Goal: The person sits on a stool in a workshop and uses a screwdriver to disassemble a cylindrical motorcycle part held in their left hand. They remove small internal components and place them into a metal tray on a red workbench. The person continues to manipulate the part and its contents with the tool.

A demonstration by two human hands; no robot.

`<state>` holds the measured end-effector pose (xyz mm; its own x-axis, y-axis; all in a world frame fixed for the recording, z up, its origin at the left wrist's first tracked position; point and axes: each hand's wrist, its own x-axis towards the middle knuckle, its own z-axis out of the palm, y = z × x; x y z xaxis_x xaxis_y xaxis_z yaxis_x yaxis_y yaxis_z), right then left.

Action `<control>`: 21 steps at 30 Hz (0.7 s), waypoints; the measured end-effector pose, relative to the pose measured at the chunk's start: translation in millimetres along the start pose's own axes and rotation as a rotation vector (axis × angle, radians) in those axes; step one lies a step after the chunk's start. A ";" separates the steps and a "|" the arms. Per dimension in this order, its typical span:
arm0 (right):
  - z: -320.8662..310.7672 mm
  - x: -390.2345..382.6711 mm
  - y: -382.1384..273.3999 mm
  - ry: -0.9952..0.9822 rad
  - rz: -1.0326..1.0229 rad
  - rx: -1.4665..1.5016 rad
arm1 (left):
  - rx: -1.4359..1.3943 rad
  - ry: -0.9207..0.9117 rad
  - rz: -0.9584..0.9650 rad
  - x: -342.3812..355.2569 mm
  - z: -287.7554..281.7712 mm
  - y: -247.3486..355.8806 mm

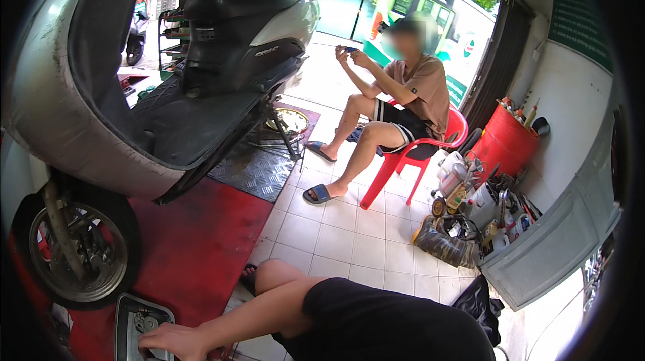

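Observation:
My right hand (176,343) reaches in from the right, low at the left of the view, over a shallow grey tray (121,307). Its fingers bend down into the tray, and what they grip, if anything, is hidden under them. Round metal parts (146,321) lie in the tray just beyond the fingers. The tray rests on a red platform (195,240), close to the front wheel (77,253) of a grey and black scooter (168,179). My left hand is out of view.
A person (423,85) sits on a red plastic chair (396,159), holding a phone-like object. Bottles, a camouflage bag (447,240) and a red drum (504,139) stand by the right wall. A grey panel (544,253) leans nearby. White tiles (336,233) cover the floor.

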<state>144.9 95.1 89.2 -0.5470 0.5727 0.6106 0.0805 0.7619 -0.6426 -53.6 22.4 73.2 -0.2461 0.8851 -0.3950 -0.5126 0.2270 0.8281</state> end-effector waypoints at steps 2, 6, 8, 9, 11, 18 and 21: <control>5.4 -2.9 2.3 -0.033 -0.031 0.005 | 0.024 -0.095 -0.003 9.5 -26.2 -8.4; 22.0 -31.5 3.7 -0.087 0.153 0.054 | 0.122 -0.060 -0.058 3.1 -27.8 -13.1; 24.6 -36.5 5.6 -0.037 0.122 0.135 | 0.156 -0.050 -0.070 2.9 -23.5 -12.3; 26.7 -40.2 5.0 -0.039 0.129 0.153 | 0.169 -0.039 -0.080 0.1 -25.8 -14.2; 23.0 -36.3 -0.6 -0.053 0.186 0.185 | 0.192 -0.016 -0.077 -4.9 -23.3 -12.9; 8.6 -19.8 5.4 -0.039 0.270 0.151 | 0.181 -0.055 -0.132 5.8 -23.1 -18.6; 8.5 -12.2 11.1 -0.083 0.264 0.264 | 0.151 -0.078 -0.163 1.0 -15.2 -15.7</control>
<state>145.4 93.9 70.6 -0.6024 0.7041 0.3760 0.0156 0.4813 -0.8764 -58.3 13.6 53.8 -0.1026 0.8594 -0.5009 -0.4098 0.4224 0.8085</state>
